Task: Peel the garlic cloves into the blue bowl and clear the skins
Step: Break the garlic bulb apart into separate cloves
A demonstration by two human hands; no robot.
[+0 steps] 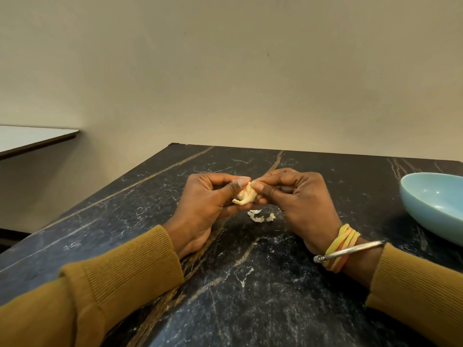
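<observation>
Both hands met over the dark, white-veined marble counter [250, 284]. The left hand [208, 196] and the right hand [300, 196] each pinched one pale, partly skinned garlic clove [246, 195] between thumb and fingertips, just above the surface. Below it, a few thin white papery skins [260, 216] lay on the counter. The shallow pale blue ceramic bowl [431, 204] stood well apart at the right, cut by the frame edge; the visible part of its inside showed only smooth glaze. Mustard ribbed sleeves [130, 271] covered both forearms, and yellow-orange bands [347, 234] and a metal bangle [350, 250] circled the right wrist.
</observation>
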